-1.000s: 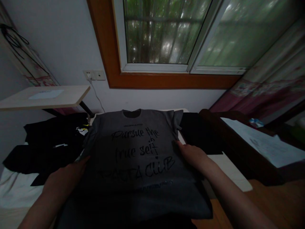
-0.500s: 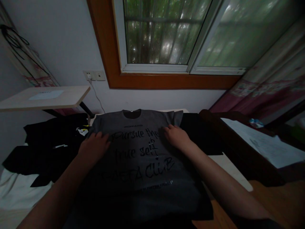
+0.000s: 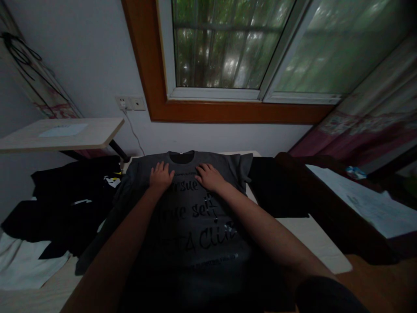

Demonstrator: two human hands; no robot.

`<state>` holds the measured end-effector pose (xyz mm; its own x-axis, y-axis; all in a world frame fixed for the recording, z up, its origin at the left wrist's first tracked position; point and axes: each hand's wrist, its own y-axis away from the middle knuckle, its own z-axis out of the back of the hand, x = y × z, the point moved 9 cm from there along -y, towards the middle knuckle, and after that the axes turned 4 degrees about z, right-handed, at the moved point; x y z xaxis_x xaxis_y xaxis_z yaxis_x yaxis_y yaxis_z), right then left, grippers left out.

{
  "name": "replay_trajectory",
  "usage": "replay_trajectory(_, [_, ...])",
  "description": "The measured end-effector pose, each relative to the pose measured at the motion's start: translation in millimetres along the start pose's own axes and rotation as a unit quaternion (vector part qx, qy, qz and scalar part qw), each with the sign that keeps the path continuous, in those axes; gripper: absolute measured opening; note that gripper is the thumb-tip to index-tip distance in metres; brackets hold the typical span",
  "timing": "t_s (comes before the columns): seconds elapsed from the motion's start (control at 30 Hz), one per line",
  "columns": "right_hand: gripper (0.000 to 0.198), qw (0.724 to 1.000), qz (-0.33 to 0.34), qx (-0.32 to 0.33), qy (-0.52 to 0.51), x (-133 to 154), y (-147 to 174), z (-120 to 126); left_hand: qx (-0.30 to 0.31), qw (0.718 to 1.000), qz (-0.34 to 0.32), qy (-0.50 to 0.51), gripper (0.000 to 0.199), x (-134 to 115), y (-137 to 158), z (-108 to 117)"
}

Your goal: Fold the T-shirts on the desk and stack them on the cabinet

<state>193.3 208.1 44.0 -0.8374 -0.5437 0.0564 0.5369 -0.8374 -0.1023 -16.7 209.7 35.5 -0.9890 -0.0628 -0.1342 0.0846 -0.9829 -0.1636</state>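
Note:
A dark grey T-shirt [image 3: 182, 213] with black lettering lies spread out in front of me, its neckline toward the window. My left hand [image 3: 160, 177] rests flat on the upper chest, left of the print's first line, fingers extended. On the other side, my right hand [image 3: 210, 176] lies on the shirt just below the collar, covering part of the lettering, its fingers spread. Both palms face down on the cloth and grip nothing. The shirt's lower part is in deep shadow.
Black garments [image 3: 74, 187] and a white cloth [image 3: 29, 265] lie at the left. A folded black cloth [image 3: 276, 187] lies to the right on the pale table [image 3: 316, 243]. A raised wooden shelf [image 3: 100, 137] stands back left, and a paper [image 3: 361, 195] lies at far right.
Both hands have moved inward toward the shirt's middle and up nearer the collar. The shirt's right side has drawn in, showing more table there, and its left side has shifted.

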Motion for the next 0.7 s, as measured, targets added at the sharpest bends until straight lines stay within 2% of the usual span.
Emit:
replay_trajectory(0.1, [0.058, 0.999, -0.026, -0.029, -0.015, -13.9, -14.5, -8.5, -0.035, 0.999, 0.004, 0.012, 0.058, 17.8, -0.7, -4.9])
replay_trajectory(0.27, [0.052, 0.992, -0.091, -0.081, -0.040, -49.0, -21.8, -10.8, -0.033, 0.999, 0.022, 0.014, 0.057, 53.2, -2.9, -6.8])
replay_trajectory(0.43, [0.048, 0.986, -0.105, -0.115, -0.051, -67.8, -6.6, -6.5, -0.031, 0.999, 0.013, 0.008, 0.056, 74.7, 0.6, -5.6])
replay_trajectory(0.7, [0.047, 0.986, -0.098, -0.116, -0.066, -82.5, 26.5, -3.6, -0.016, 0.999, 0.033, -0.012, 0.057, 91.4, 7.7, -5.1])
